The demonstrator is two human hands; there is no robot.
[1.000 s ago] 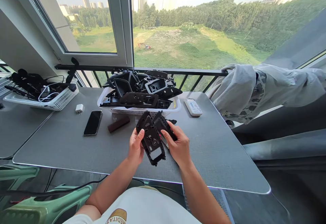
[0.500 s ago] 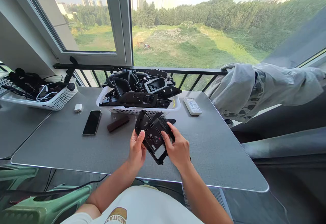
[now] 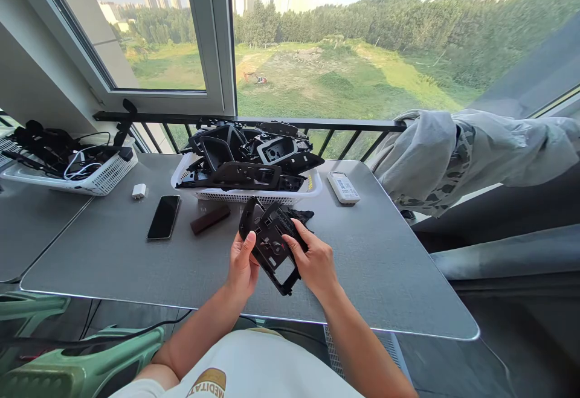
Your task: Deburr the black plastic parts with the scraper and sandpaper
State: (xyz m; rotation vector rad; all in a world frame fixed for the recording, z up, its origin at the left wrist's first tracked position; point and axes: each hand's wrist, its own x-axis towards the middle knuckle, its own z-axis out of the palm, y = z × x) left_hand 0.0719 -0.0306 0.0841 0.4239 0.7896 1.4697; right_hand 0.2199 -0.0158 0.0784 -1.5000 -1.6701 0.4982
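My left hand (image 3: 241,267) grips the left edge of a flat black plastic frame part (image 3: 268,247), thumb on its face. My right hand (image 3: 314,262) holds a second, smaller black part (image 3: 284,224) pressed onto the top right of the frame, fingers curled over it. Both hands hover just above the near middle of the grey table (image 3: 136,259). Behind them stands a white basket (image 3: 254,194) heaped with several black plastic parts (image 3: 247,156). A small black piece (image 3: 301,213) lies on the table just beyond my right hand.
A black phone (image 3: 164,217), a dark brown bar (image 3: 210,219) and a white charger (image 3: 139,191) lie to the left. A white remote (image 3: 343,188) lies right of the basket. Another basket (image 3: 97,179) with cables stands far left. Grey clothing (image 3: 453,156) hangs over the railing on the right.
My right hand has slid the smaller black part left and down onto the frame. The frame has tilted a little, its lower end swinging to the right. The left hand has barely moved.
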